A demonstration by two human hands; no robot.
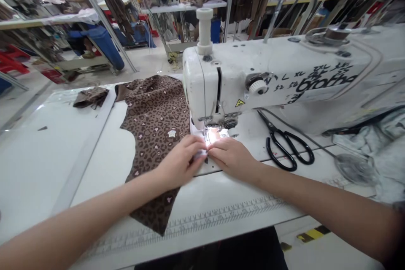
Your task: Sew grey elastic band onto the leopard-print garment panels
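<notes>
As the left hand [179, 162] pinches white cloth [200, 145] at the presser foot [212, 125], the right hand [232, 158] presses close, steadying it; scissors [284, 149] lie at 3 o'clock.

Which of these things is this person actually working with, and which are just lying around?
Being worked with:
left hand
right hand
brown leopard-print fabric
Brother sewing machine
presser foot

Lying about:
black-handled scissors
folded brown fabric scrap
crumpled pale cloth

Brown leopard-print fabric [155, 135] with pink spots.
</notes>
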